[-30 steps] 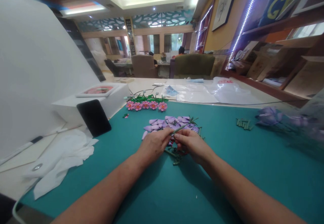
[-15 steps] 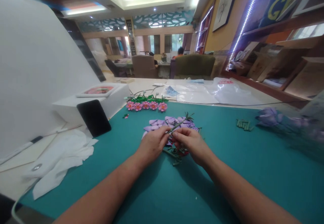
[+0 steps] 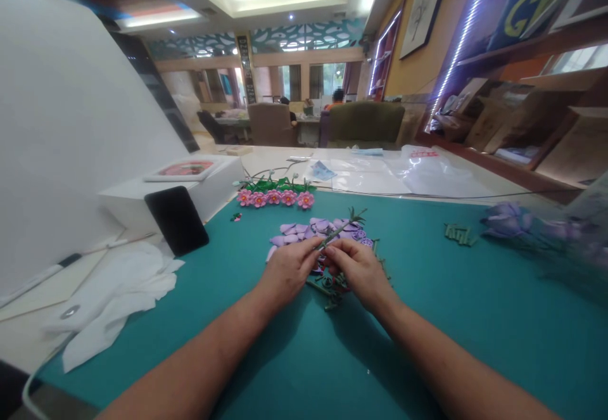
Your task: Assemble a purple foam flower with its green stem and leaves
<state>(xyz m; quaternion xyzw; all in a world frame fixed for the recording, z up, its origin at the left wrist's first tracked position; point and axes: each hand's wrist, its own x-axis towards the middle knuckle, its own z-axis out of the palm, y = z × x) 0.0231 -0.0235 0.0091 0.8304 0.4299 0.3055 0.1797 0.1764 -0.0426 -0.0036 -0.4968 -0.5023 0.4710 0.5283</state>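
The left hand (image 3: 287,274) is pinching a green stem (image 3: 339,230) between thumb and fingertips, while the right hand (image 3: 363,271) is curling narrowly, thumb near forefinger, by the stem's lower part; whether it is gripping the stem or some smaller piece cannot be told. The stem is slanting up and away between the hands, its spiky tip pointing toward the worktop's (image 3: 427,350) far edge. The step in hand seems to be fingertip work on that lower part, and the next move is probably calling for a steady left pinch and fine right-hand aim. Loose green parts (image 3: 319,287) are lying just nearer, lilac petals (image 3: 289,229) just beyond. Farther out, pink flowers (image 3: 273,198) are lining the far edge toward its left corner, a black tablet (image 3: 177,220) is tilting beside the left edge, and short green pieces (image 3: 458,234) are lying toward the right edge.
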